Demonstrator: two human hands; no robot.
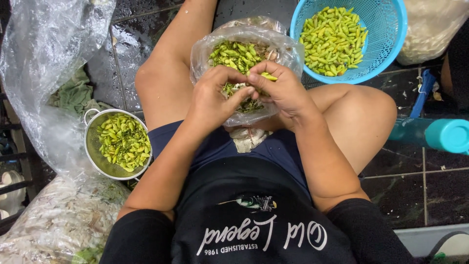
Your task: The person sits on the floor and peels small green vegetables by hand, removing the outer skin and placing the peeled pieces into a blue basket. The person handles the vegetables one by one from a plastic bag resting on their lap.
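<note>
I sit on a dark tiled floor with a clear plastic bag (205, 49) of small green chillies (234, 53) between my legs. My left hand (212, 95) and my right hand (281, 88) meet over the bag, fingertips pinched together. The right hand holds a few green chillies (266, 76) under its fingers. The left hand's thumb and fingers pinch at something small against the right hand; what it is stays hidden. Stems and scraps lie in the bag under the hands.
A blue plastic basket (391, 29) of green chillies stands ahead on the right. A metal colander (93, 146) with chillies sits at my left. Large clear bags (44, 58) pile on the left, another bag (430, 29) far right, a teal cylinder (439, 134) at right.
</note>
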